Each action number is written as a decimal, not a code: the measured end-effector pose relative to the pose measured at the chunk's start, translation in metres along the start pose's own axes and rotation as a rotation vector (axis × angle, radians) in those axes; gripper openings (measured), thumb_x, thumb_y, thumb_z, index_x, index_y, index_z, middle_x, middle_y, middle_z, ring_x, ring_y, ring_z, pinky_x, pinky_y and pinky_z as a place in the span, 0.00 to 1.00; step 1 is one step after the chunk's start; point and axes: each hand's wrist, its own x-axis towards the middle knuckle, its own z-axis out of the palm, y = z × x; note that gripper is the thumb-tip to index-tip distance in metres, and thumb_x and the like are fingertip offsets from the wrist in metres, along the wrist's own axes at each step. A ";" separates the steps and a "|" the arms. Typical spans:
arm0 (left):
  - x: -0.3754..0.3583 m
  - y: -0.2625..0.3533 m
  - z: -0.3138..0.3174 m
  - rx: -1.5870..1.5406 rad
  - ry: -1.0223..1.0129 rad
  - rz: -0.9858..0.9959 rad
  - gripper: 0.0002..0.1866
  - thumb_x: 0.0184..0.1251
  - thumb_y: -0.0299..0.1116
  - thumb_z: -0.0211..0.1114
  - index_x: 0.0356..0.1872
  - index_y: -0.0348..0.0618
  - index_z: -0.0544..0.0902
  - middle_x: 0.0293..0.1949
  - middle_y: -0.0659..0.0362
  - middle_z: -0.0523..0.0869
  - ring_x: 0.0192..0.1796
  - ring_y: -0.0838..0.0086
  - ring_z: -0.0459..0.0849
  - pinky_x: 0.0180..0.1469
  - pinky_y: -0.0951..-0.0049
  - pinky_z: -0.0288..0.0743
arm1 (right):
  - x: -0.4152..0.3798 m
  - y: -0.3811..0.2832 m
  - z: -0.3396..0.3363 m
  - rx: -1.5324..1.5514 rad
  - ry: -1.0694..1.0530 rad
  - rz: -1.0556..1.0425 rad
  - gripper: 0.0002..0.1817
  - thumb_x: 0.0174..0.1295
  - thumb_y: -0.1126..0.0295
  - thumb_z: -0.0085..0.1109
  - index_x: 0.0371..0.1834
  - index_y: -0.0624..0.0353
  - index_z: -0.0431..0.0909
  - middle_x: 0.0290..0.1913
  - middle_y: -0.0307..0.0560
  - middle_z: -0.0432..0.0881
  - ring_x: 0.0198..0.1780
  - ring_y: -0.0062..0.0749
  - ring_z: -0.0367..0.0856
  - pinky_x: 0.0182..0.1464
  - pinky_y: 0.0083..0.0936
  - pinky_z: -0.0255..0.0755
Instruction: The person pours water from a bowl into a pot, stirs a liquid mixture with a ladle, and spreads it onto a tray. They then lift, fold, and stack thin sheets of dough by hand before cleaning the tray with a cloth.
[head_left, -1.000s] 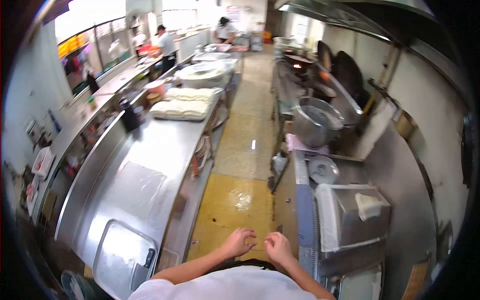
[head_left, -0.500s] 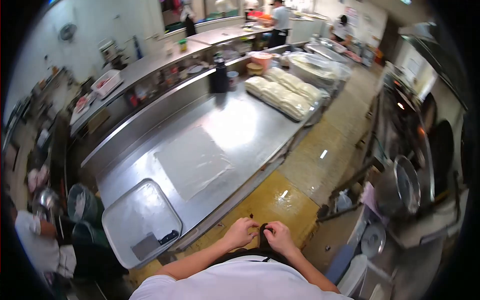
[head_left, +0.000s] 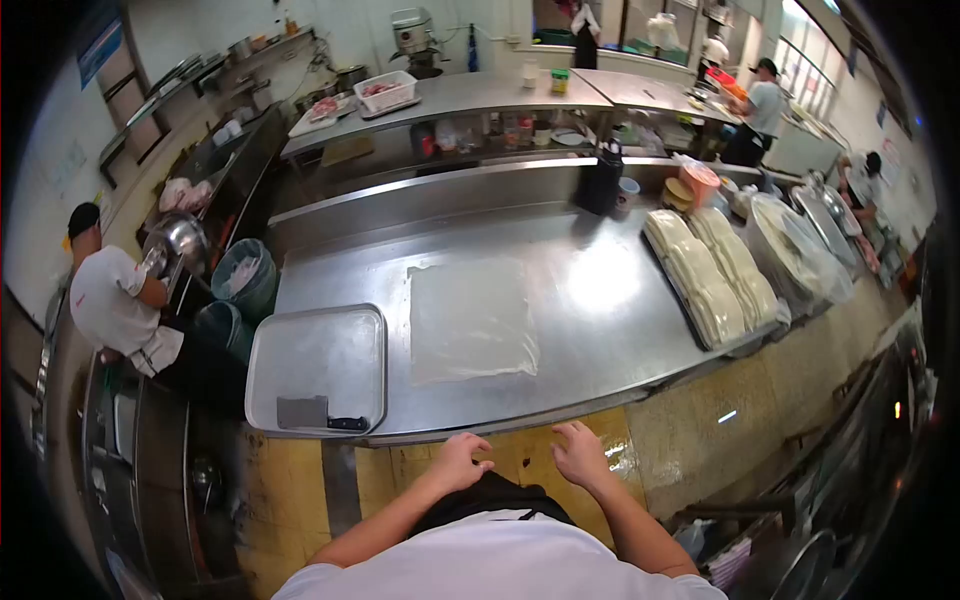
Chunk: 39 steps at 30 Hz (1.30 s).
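My left hand (head_left: 462, 463) hangs in front of my waist near the table's front edge, fingers loosely bent and apart, holding nothing. To its right, my right hand (head_left: 580, 453) is likewise open, thumb and fingers spread with nothing between them. Beyond both hands a thin, pale dough sheet (head_left: 470, 320), roughly square, lies flat on the steel table (head_left: 590, 350). Left of it sits a light grey tray (head_left: 315, 350). A cleaver (head_left: 302, 411) with a black handle rests in the tray's near part.
Stacked pale folded slabs (head_left: 695, 275) lie on a dark tray at the table's right. A plastic-covered tub (head_left: 790, 245) stands behind them. A co-worker (head_left: 110, 285) stands at far left beside green bins (head_left: 243, 275). Another person (head_left: 765, 105) works at the back counter.
My hands were close together at my waist by a dark strip; now they are apart and open. The view has swung left, bringing the table square in front of me.
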 end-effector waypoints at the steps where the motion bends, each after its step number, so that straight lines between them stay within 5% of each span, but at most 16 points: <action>1: 0.008 -0.003 -0.007 -0.006 0.014 -0.039 0.14 0.61 0.40 0.79 0.43 0.44 0.91 0.52 0.49 0.89 0.60 0.50 0.84 0.64 0.55 0.78 | 0.013 -0.001 -0.002 0.000 -0.011 -0.012 0.17 0.63 0.65 0.69 0.52 0.60 0.86 0.52 0.59 0.86 0.55 0.58 0.84 0.58 0.45 0.79; 8: 0.098 -0.052 -0.083 0.010 0.138 -0.290 0.21 0.61 0.48 0.79 0.49 0.45 0.91 0.50 0.47 0.91 0.55 0.48 0.88 0.58 0.56 0.81 | 0.127 -0.020 0.013 -0.003 -0.062 -0.032 0.16 0.63 0.66 0.68 0.51 0.62 0.86 0.51 0.61 0.85 0.54 0.60 0.84 0.57 0.47 0.78; 16: 0.286 -0.155 -0.187 0.121 0.383 -0.256 0.18 0.59 0.46 0.81 0.41 0.43 0.91 0.50 0.46 0.89 0.55 0.52 0.87 0.58 0.55 0.81 | 0.320 -0.052 0.031 -0.085 -0.072 0.057 0.17 0.63 0.64 0.68 0.52 0.62 0.87 0.53 0.64 0.86 0.55 0.61 0.84 0.60 0.47 0.79; 21: 0.371 -0.194 -0.222 0.201 0.367 -0.326 0.22 0.61 0.45 0.79 0.48 0.40 0.88 0.53 0.47 0.87 0.59 0.52 0.84 0.62 0.55 0.80 | 0.401 -0.046 0.040 -0.087 -0.086 0.139 0.18 0.64 0.63 0.67 0.53 0.63 0.87 0.56 0.64 0.86 0.57 0.60 0.85 0.61 0.45 0.78; 31: 0.415 -0.209 -0.219 0.342 0.219 -0.361 0.28 0.61 0.47 0.79 0.53 0.33 0.85 0.56 0.43 0.85 0.64 0.52 0.81 0.63 0.55 0.81 | 0.432 -0.053 0.041 -0.020 -0.106 0.161 0.20 0.63 0.65 0.67 0.53 0.67 0.87 0.51 0.64 0.89 0.50 0.54 0.89 0.56 0.41 0.82; 39: 0.422 -0.209 -0.221 0.362 0.199 -0.377 0.27 0.60 0.46 0.80 0.50 0.34 0.86 0.54 0.44 0.86 0.58 0.49 0.86 0.61 0.54 0.82 | 0.434 -0.031 0.038 0.077 -0.135 0.227 0.22 0.65 0.65 0.66 0.58 0.69 0.85 0.53 0.62 0.90 0.50 0.48 0.90 0.55 0.38 0.82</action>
